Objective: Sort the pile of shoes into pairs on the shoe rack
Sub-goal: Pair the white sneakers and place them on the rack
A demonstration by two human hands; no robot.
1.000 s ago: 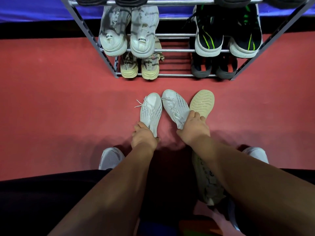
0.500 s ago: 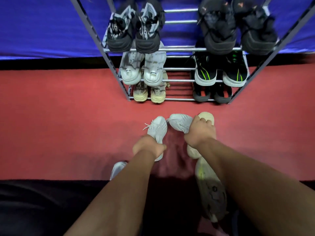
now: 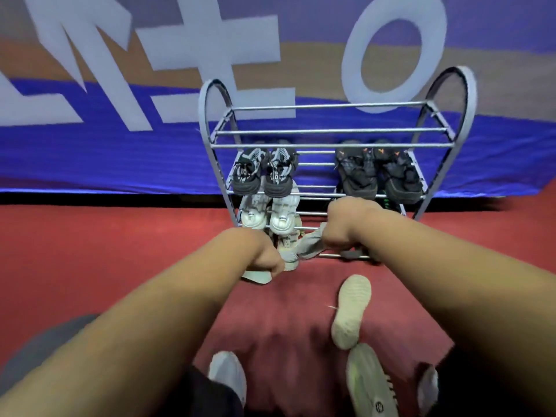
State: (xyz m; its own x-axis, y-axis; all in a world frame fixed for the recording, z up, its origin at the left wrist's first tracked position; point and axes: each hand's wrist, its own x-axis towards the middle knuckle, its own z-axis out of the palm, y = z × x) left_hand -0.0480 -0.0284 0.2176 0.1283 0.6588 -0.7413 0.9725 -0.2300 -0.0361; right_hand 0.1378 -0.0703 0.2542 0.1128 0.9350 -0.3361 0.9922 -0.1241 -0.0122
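Where legible, "SCRF" on black-and-grey sneaker (image 3: 278, 179)

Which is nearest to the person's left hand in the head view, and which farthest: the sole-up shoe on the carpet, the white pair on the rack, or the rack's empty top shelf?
From the left hand:
1. White pair, on the rack just above it.
2. Sole-up shoe, on the carpet, lower right.
3. Top shelf, highest, at the back.

Staged indoor set: red carpet (image 3: 120, 251), blue lettered banner (image 3: 120, 145) behind metal shoe rack (image 3: 331, 132).
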